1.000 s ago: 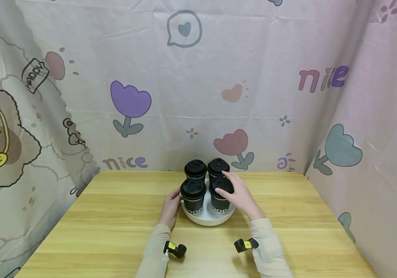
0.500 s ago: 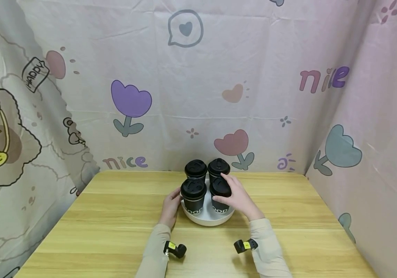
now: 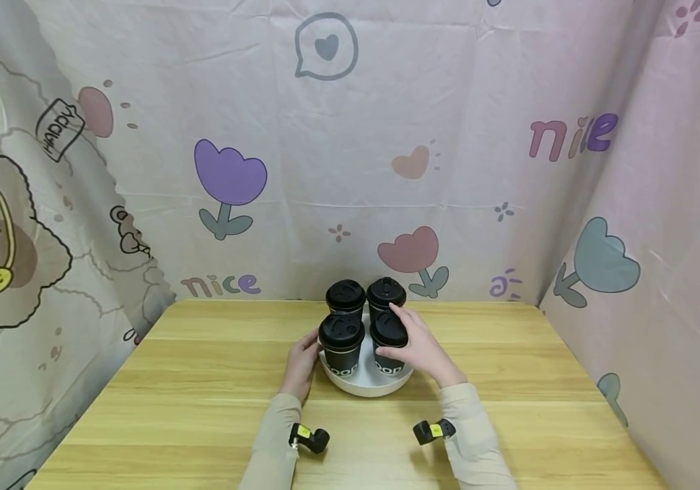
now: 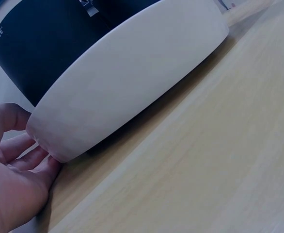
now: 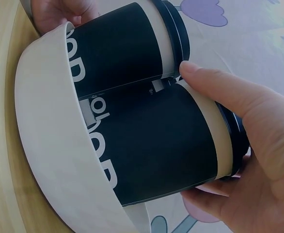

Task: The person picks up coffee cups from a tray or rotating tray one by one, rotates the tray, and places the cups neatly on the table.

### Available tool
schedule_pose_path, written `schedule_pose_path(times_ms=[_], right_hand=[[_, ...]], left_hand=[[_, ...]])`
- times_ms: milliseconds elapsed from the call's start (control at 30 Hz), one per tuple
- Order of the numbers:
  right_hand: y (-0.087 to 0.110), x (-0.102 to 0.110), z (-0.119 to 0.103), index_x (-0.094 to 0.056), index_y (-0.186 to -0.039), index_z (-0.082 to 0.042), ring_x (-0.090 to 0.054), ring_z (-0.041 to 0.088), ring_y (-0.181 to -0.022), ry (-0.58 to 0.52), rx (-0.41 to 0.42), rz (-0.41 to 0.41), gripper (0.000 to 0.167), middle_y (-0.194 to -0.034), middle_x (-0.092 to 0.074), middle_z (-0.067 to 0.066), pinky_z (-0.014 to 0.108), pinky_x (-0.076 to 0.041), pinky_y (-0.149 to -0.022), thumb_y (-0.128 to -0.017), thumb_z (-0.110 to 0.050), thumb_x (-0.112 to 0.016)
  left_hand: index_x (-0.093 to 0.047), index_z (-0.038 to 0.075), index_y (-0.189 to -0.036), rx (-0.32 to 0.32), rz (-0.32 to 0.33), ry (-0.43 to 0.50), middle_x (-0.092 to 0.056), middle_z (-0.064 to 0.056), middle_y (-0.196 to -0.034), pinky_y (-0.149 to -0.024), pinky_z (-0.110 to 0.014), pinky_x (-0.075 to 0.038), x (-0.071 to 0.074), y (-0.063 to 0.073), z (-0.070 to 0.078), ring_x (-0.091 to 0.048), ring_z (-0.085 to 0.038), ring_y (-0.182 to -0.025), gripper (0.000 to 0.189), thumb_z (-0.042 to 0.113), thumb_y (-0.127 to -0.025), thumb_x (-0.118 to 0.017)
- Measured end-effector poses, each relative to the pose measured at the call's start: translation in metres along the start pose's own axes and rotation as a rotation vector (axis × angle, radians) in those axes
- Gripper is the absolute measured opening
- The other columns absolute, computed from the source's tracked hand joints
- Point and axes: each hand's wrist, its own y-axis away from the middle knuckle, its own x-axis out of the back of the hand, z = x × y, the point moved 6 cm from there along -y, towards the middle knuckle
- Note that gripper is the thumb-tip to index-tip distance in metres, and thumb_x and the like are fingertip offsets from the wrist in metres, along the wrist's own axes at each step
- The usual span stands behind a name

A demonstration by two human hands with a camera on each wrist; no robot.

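Several black paper coffee cups with black lids stand upright in a white round dish (image 3: 367, 390). My left hand (image 3: 299, 366) grips the left side of the dish; in the left wrist view its thumb is at the rim and its fingers (image 4: 33, 158) are against the outer wall and underside. My right hand (image 3: 420, 348) holds the front right cup (image 5: 156, 141) near its lid, thumb on one side and fingers on the other. The front left cup (image 3: 341, 350) stands beside it, with the back left cup (image 3: 345, 295) and back right cup (image 3: 385, 291) partly hidden behind.
The dish sits on a light wooden table (image 3: 203, 395), toward its back edge. A printed curtain (image 3: 325, 136) with flowers and lettering hangs behind the table and along both sides. Small black cameras are strapped to both sleeves.
My right hand has come down a little round the front right cup, thumb lower against its side. The left hand and the dish stay in place.
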Motion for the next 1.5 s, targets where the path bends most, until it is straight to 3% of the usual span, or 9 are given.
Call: schedule_pose_path(times_ms=[233, 400, 800, 1167, 1500], right_hand=[[0.001, 0.002, -0.001, -0.033, -0.152, -0.018, -0.043, 0.036, -0.135, -0.014, -0.008, 0.010, 0.094, -0.149, -0.039, 0.019, 0.054, -0.040, -0.111, -0.075, -0.040, -0.082], [0.003, 0.009, -0.002, -0.032, -0.153, -0.022, -0.047, 0.036, -0.132, -0.018, -0.027, 0.031, 0.094, -0.148, -0.041, 0.018, 0.054, -0.042, -0.108, -0.075, -0.040, -0.082], [0.010, 0.052, 0.003, -0.032, -0.152, -0.016, -0.041, 0.038, -0.136, -0.056, 0.015, 0.150, 0.094, -0.150, -0.037, 0.019, 0.058, -0.037, -0.112, -0.076, -0.036, -0.082], [0.019, 0.086, 0.039, -0.028, -0.154, -0.013, -0.038, 0.043, -0.136, -0.025, -0.090, 0.252, 0.096, -0.152, -0.032, 0.024, 0.065, -0.034, -0.110, -0.077, -0.039, -0.081], [0.026, 0.098, 0.075, -0.024, -0.155, -0.012, -0.027, 0.046, -0.142, -0.025, -0.232, 0.312, 0.095, -0.156, -0.024, 0.026, 0.065, -0.027, -0.114, -0.081, -0.038, -0.078]], left_hand=[[-0.048, -0.003, -0.140, -0.001, -0.001, 0.004, -0.045, -0.022, -0.147, -0.114, -0.041, -0.036, 0.000, 0.000, 0.000, -0.044, -0.027, -0.133, 0.044, 0.004, -0.097, -0.047], [-0.049, -0.004, -0.139, -0.012, 0.006, 0.003, -0.048, -0.023, -0.145, -0.109, -0.034, -0.039, 0.001, 0.000, 0.000, -0.049, -0.022, -0.125, 0.043, 0.004, -0.096, -0.047], [-0.049, -0.003, -0.139, -0.004, 0.000, 0.005, -0.047, -0.021, -0.147, -0.108, -0.033, -0.040, 0.002, 0.000, 0.001, -0.045, -0.024, -0.130, 0.044, 0.003, -0.095, -0.047], [-0.049, -0.003, -0.139, -0.003, -0.004, 0.017, -0.046, -0.021, -0.147, -0.112, -0.038, -0.037, 0.002, -0.001, 0.001, -0.043, -0.026, -0.133, 0.045, 0.002, -0.095, -0.048], [-0.051, -0.002, -0.137, -0.008, 0.007, 0.000, -0.050, -0.021, -0.144, -0.106, -0.032, -0.041, 0.001, -0.001, 0.001, -0.048, -0.024, -0.127, 0.043, 0.004, -0.095, -0.048]])
